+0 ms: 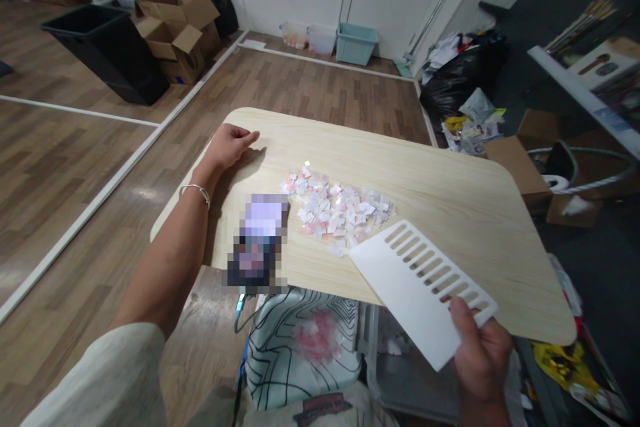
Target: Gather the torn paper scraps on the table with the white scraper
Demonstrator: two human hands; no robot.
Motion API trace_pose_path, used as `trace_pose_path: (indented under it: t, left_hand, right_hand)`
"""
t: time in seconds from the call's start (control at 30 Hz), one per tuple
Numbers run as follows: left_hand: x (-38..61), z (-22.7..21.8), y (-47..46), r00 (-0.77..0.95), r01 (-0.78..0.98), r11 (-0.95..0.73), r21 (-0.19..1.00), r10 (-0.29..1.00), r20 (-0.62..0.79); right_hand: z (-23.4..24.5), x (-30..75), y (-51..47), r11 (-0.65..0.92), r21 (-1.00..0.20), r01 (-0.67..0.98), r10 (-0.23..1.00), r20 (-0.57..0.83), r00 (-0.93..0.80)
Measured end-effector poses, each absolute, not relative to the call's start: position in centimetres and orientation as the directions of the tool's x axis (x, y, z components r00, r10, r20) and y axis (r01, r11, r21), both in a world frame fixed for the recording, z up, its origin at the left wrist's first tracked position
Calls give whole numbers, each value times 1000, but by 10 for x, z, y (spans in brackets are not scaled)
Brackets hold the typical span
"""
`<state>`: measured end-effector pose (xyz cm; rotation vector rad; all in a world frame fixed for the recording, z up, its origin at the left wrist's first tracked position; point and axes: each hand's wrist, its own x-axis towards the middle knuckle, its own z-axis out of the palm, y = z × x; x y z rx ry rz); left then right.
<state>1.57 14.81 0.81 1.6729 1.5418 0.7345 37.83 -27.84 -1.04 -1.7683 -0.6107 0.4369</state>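
Observation:
My right hand point(480, 353) grips one end of a flat white plastic board with a row of long slots point(415, 287), thumb on top. The board slants over the table's near edge, its far corner beside a pile of small white and pink paper scraps point(345, 210). At the table's far left, my left hand point(235, 145) is closed with thumb and fingers pressed together. Whether something small is between those fingers is hidden. A phone point(260, 237), blurred out in blocks, lies between my left forearm and the scraps, a cable at its lower end.
The light wooden table point(450, 193) has rounded corners. Below its near edge are a patterned cloth point(265, 360) with pink scraps and a grey plastic bin point(410, 380). Open cartons point(525, 140) and bags crowd the right side. A black bin point(115, 53) stands at the far left.

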Motion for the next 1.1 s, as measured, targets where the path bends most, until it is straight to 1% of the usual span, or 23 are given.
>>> trace_pose_path:
  t: [0.07, 0.1, 0.17, 0.23, 0.27, 0.3, 0.37, 0.47, 0.57, 0.7, 0.8, 0.87, 0.93, 1.1]
  left_hand:
    - [16, 8, 148, 114, 581, -15, 814, 991, -63]
    - [16, 8, 148, 114, 585, -19, 811, 992, -59]
    - [15, 7, 149, 119, 589, -31, 807, 992, -48]
    - [13, 5, 150, 129, 589, -48, 807, 991, -35]
    - [12, 4, 150, 137, 588, -55, 807, 990, -32]
    - [12, 4, 151, 143, 586, -61, 808, 989, -29]
    - [12, 3, 151, 147, 583, -62, 810, 989, -31]
    - [13, 4, 151, 136, 580, -49, 813, 990, -37]
    - [14, 6, 150, 132, 582, -42, 812, 990, -44]
    - [14, 7, 149, 138, 582, -44, 812, 989, -45]
    - [13, 7, 148, 126, 586, -35, 810, 991, -49]
    - [13, 7, 148, 123, 590, -34, 807, 991, -48]
    - [14, 7, 148, 125, 593, -36, 804, 991, -48]
    - [14, 6, 149, 126, 591, -35, 806, 991, -49]
  right_hand:
    - [-13, 380, -280, -242, -946, 215, 630, 15, 776]
    - [-14, 381, -279, -255, -937, 238, 618, 32, 786]
    - [-15, 382, -277, -257, -931, 259, 533, 87, 841]
    - [-14, 380, -273, -219, -945, 242, 422, 132, 897]
    - [-13, 379, -271, -188, -955, 229, 382, 144, 913]
    - [-12, 377, -269, -160, -963, 218, 366, 147, 919]
    - [-9, 374, -268, -136, -969, 206, 408, 134, 903]
    - [-5, 370, -268, -160, -969, 189, 533, 76, 843]
    - [-4, 369, -270, -187, -967, 171, 577, 32, 816]
    - [-8, 372, -271, -188, -968, 165, 540, 39, 841]
    - [-13, 376, -271, -166, -966, 197, 445, 105, 889]
    - [-16, 379, -270, -161, -962, 218, 410, 136, 902]
    - [-20, 382, -271, -171, -955, 242, 419, 152, 895]
    - [-24, 388, -280, -199, -937, 287, 499, 155, 852]
